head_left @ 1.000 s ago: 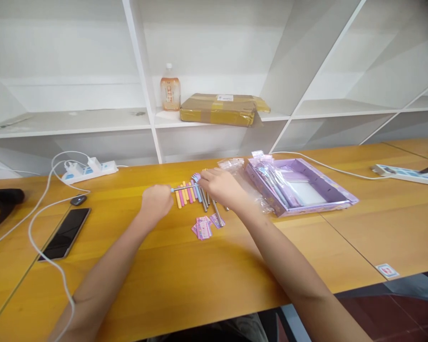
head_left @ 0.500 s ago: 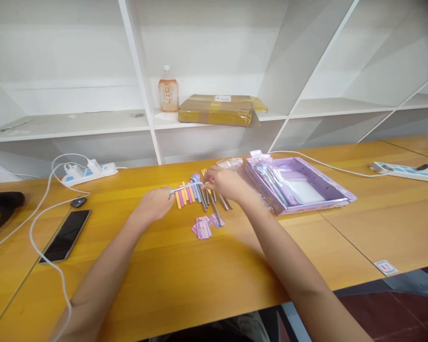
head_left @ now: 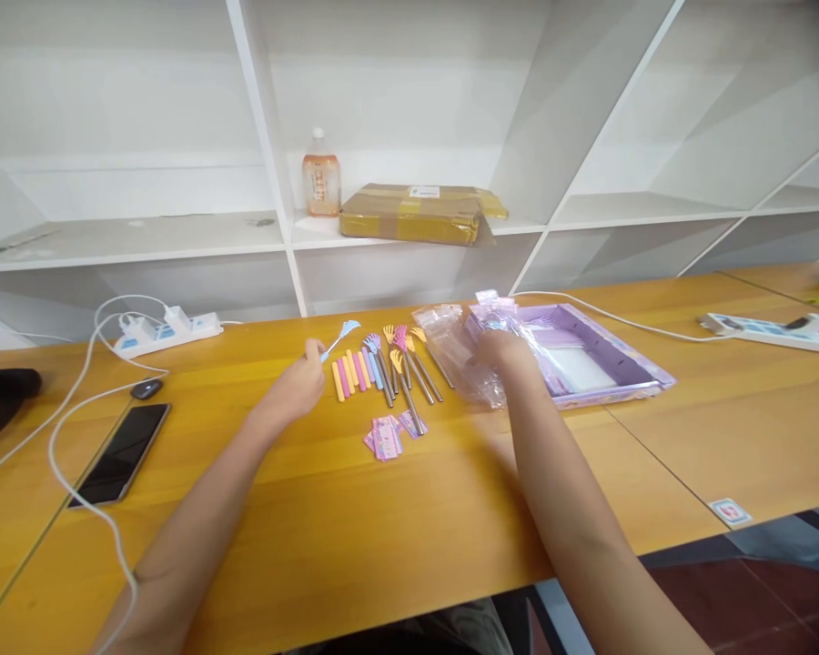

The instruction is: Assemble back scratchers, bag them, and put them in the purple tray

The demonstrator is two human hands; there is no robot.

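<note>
My left hand is closed on a blue hand-shaped scratcher, its head pointing up and to the right. My right hand reaches over the clear plastic packaging at the left side of a purple box; its fingers are hidden. Between my hands lie several metal rods with yellow, pink and purple hand-shaped heads. Left of them is a row of yellow, pink and blue sticks. Nearer to me, small pink printed cards overlap on the table.
A phone, a small black mouse and a power strip with white cables lie at the left. Another power strip is at the right. A bottle and a taped carton stand on the shelf behind.
My right hand has left the blue scratcher and moved right to the packaging at the purple box. My left hand still holds the scratcher, which now points up more.
</note>
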